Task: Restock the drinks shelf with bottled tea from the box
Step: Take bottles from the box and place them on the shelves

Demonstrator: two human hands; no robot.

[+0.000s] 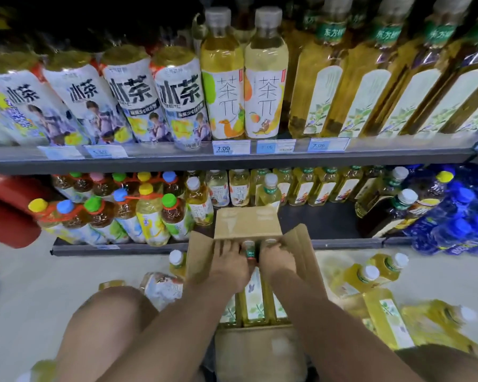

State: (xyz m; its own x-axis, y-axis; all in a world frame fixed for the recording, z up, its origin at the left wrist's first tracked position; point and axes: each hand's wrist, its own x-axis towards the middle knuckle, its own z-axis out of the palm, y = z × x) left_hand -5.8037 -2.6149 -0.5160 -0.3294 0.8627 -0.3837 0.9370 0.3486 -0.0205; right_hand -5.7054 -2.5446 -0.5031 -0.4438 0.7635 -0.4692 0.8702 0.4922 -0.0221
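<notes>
An open cardboard box (pixel 249 224) of bottled tea is seen from above, resting on the floor against the front edge of the bottom shelf (pixel 342 242), its flaps folded outward. Square yellow tea bottles (pixel 253 299) with white leaf-patterned labels are packed upright inside.

Both hands are reached into the box. The left hand (pixel 226 261) is laid over the bottle tops with its fingers curled down at the far row; whether a bottle is actually gripped cannot be told. The right hand (pixel 276 257) is likewise curled over the tops, and its hold cannot be told either. Between the two hands one green-collared bottle neck (pixel 250 250) is left showing.

More yellow bottles (pixel 375 274) are scattered lying on the floor to the right of the box. Matching bottles are lined up at the back of the bottom shelf, with a dark bare gap (pixel 315 219) in front of them, just right of the box.

The step in hand is judged to be drawing bottles out. It would be done best if each bottle were gripped around the shoulder rather than the cap, lifted straight up clear of its neighbours and the flap, then set upright in the gap, label forward.
</notes>
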